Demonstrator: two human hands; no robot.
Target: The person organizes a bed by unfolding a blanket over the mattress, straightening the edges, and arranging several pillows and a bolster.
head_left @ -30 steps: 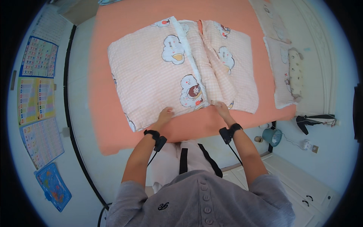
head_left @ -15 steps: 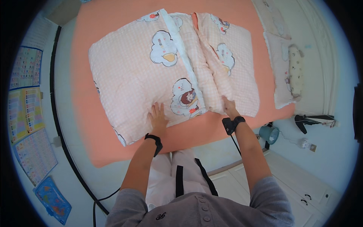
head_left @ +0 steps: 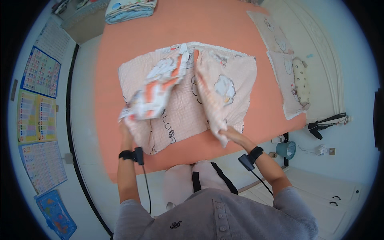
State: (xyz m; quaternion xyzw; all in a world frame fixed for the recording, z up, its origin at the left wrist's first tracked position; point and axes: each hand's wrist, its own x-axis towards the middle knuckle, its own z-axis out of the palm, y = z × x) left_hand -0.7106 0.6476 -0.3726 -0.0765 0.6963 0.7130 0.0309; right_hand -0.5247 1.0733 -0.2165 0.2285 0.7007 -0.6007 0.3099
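A pale pink checked quilt [head_left: 182, 116] with cloud prints is on the orange bed sheet [head_left: 212, 32]. Its left flap is lifted and blurred by motion, showing a white and orange underside. My left hand [head_left: 125, 130] grips that flap's near corner, the fingers partly hidden by the cloth. At the right, my right hand [head_left: 233, 135] is closed on the near end of the other flap, which is raised along its inner edge. Between the flaps, the quilt's middle lies exposed with dark printed characters. Both wrists wear black bands with small devices and cables.
Folded bedding [head_left: 130, 12] lies at the bed's far left. A flat pillow [head_left: 282, 80] and a spotted bolster [head_left: 301, 82] rest along the right side. A teal bin [head_left: 286, 150] and white cabinets [head_left: 320, 200] stand at lower right. Charts [head_left: 40, 72] hang on the left wall.
My left hand has gone from lying flat on the quilt to holding its left flap, moved leftward. The quilt has been pulled nearer and its flaps spread apart, uncovering the middle.
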